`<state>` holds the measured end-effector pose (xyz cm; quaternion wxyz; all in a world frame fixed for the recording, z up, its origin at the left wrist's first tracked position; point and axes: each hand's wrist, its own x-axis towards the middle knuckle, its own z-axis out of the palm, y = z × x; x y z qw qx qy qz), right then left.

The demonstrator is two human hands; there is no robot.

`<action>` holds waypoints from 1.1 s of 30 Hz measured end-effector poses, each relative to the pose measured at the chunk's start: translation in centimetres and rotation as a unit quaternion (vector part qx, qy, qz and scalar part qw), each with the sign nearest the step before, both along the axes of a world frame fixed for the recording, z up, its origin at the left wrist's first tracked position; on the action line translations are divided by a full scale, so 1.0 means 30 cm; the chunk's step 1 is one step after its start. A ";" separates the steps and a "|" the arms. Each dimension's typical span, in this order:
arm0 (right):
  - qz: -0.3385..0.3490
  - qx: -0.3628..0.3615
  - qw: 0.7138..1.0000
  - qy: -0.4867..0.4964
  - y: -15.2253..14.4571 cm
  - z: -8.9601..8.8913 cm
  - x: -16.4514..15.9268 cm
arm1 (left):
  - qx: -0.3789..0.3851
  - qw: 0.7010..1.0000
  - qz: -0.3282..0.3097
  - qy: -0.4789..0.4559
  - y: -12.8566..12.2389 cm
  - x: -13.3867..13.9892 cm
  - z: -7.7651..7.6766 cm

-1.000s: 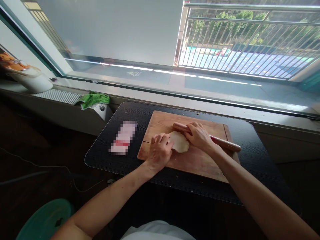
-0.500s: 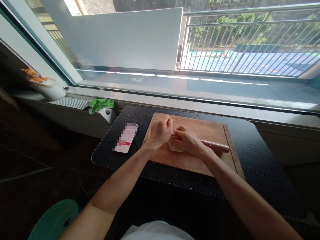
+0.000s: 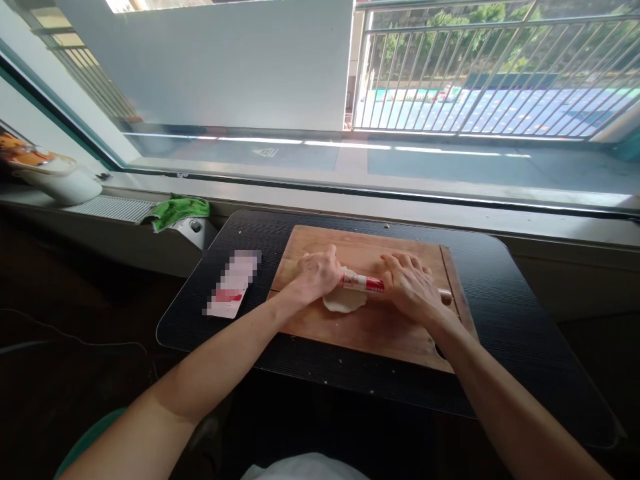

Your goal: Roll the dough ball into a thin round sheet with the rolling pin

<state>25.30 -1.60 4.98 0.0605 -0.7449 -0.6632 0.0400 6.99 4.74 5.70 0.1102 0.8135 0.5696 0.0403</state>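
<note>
A wooden rolling pin with a red and white label lies across a thin, flat piece of dough. The dough rests on a wooden cutting board. My left hand is closed around the pin's left end, which its fingers hide. Over the right part of the pin lies my right hand, palm down, its fingers stretched forward and slightly apart. The pin's right tip shows beyond that wrist. Part of the dough's upper edge is visible behind the pin.
The board sits on a black table with scattered crumbs. A phone lies left of the board. On the ledge are a green cloth and a white pot. A window runs behind the table; a green basin stands lower left.
My right hand has slid right along the rolling pin, and its fingers have straightened, baring the label. More of the dough shows. The view has shifted slightly.
</note>
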 end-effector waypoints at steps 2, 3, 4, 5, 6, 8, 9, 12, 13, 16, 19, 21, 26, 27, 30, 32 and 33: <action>0.011 0.008 1.000 -0.006 0.040 -0.004 0.012 | 0.066 0.998 -0.018 -0.008 0.032 0.012 -0.024; 0.008 0.009 1.000 -0.005 0.062 -0.006 0.021 | 0.091 0.995 -0.026 -0.014 0.053 0.019 -0.035; 0.001 0.006 1.000 -0.001 0.083 -0.009 0.030 | 0.103 0.994 -0.032 -0.019 0.073 0.025 -0.045; -0.006 0.001 1.000 0.002 0.099 -0.011 0.036 | 0.102 0.994 -0.035 -0.022 0.090 0.030 -0.052; -0.012 -0.003 1.000 0.004 0.106 -0.013 0.039 | 0.092 0.995 -0.038 -0.021 0.100 0.031 -0.058; -0.013 0.001 1.000 -0.002 0.089 -0.019 0.034 | 0.070 0.996 -0.045 -0.017 0.091 0.024 -0.063; -0.008 0.012 1.000 -0.011 0.066 -0.024 0.027 | 0.065 0.997 -0.051 -0.013 0.072 0.015 -0.065; 0.012 0.059 0.997 -0.046 -0.020 -0.046 0.003 | 0.088 0.993 -0.080 -0.007 -0.011 -0.019 -0.069; 0.018 0.075 0.995 -0.055 -0.039 -0.053 -0.003 | 0.098 0.992 -0.086 -0.007 -0.031 -0.026 -0.069; 0.013 0.092 0.994 -0.056 -0.028 -0.058 -0.004 | 0.099 0.992 -0.073 -0.014 -0.025 -0.020 -0.062; -0.008 0.052 0.998 -0.034 0.028 -0.047 0.006 | 0.056 0.997 -0.053 -0.019 0.027 0.004 -0.052; -0.011 0.044 0.999 -0.029 0.030 -0.044 0.004 | 0.041 0.998 -0.051 -0.019 0.029 0.005 -0.050; 0.033 0.118 0.991 -0.060 -0.051 -0.062 -0.014 | 0.093 0.993 -0.076 -0.018 -0.052 -0.026 -0.058; 0.031 0.118 0.991 -0.060 -0.048 -0.062 -0.014 | 0.095 0.993 -0.072 -0.019 -0.051 -0.025 -0.057; -0.007 0.068 0.997 -0.037 0.005 -0.049 -0.006 | 0.069 0.996 -0.046 -0.023 -0.003 -0.003 -0.046; -0.027 0.035 0.999 -0.024 0.030 -0.042 -0.003 | 0.051 0.998 -0.038 -0.022 0.020 0.008 -0.043; -0.026 0.035 0.999 -0.024 0.027 -0.042 -0.005 | 0.050 0.998 -0.040 -0.021 0.018 0.007 -0.044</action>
